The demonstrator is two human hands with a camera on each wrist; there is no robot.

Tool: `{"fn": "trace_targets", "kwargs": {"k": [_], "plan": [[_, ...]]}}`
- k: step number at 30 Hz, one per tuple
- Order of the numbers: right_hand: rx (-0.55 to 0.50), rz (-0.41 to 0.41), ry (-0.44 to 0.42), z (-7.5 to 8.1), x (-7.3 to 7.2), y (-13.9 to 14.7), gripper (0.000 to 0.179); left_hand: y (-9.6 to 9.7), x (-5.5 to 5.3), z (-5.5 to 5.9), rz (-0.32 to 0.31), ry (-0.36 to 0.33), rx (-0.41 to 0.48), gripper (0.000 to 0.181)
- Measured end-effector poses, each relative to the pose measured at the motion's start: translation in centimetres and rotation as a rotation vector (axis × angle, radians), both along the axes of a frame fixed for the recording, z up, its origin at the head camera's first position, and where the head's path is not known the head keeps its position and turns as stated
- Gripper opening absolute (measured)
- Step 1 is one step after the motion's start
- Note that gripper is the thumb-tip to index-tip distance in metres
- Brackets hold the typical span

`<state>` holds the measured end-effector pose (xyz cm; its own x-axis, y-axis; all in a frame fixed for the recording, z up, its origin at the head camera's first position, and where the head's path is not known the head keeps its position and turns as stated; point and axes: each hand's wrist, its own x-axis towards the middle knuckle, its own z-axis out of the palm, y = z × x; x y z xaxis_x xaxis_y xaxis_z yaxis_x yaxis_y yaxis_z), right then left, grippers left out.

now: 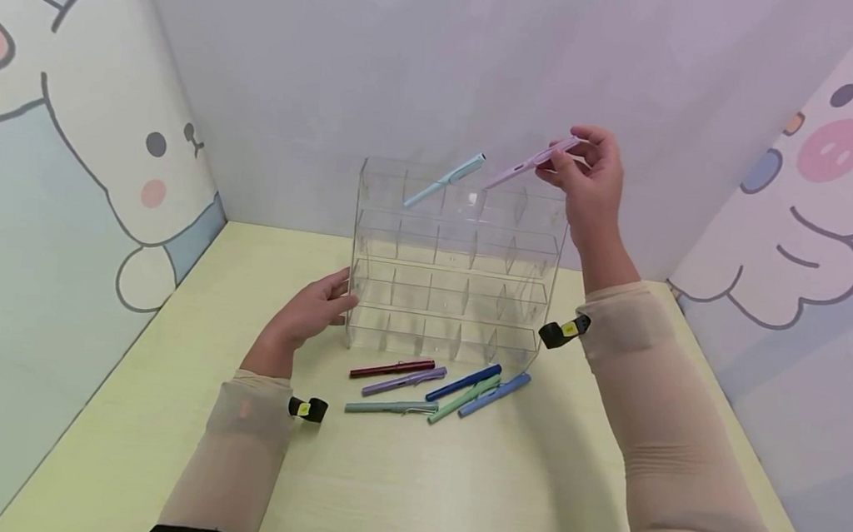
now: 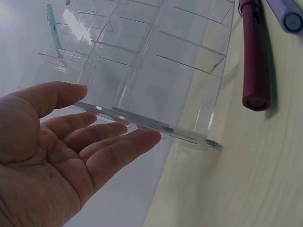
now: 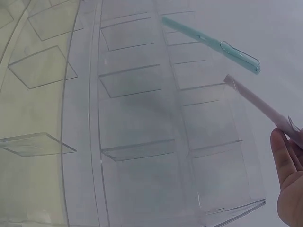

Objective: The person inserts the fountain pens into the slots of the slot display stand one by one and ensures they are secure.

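My right hand [image 1: 590, 174] pinches a pale pink capped pen [image 1: 528, 163] between thumb and fingers, above the right part of a clear acrylic rack [image 1: 452, 270]. The pink pen [image 3: 253, 100] slants down, its lower end over the top tier. A light teal pen [image 1: 444, 180] leans in a top-tier compartment further left. My left hand [image 1: 312, 309] touches the rack's left side low down. In the left wrist view, the left hand's fingers [image 2: 113, 158] lie fairly straight against the side panel, thumb near its edge.
In front of the rack lie a dark red pen [image 1: 392, 368], a purple pen [image 1: 404, 380], a grey-green pen [image 1: 391, 408], a dark blue pen [image 1: 463, 382], a light green pen [image 1: 464, 398] and a blue pen [image 1: 495, 395]. Walls with cartoon animals flank the pale table [image 1: 408, 498].
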<state>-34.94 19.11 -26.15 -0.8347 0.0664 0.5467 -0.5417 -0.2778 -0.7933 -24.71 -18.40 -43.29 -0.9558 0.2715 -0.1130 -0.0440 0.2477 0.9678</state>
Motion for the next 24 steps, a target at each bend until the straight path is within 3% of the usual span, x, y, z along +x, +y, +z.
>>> {"fn": "trace_targets", "kwargs": {"k": [15,24], "plan": [[0.146,-0.026,-0.042,-1.3,-0.1,-0.5,0.030,0.0,0.0,-0.1,-0.007,0.009,0.001,0.065],[0.297,-0.050,-0.045,-1.4,0.0,-0.9,0.028,0.0,0.2,0.2,-0.007,0.012,0.002,0.066]]}}
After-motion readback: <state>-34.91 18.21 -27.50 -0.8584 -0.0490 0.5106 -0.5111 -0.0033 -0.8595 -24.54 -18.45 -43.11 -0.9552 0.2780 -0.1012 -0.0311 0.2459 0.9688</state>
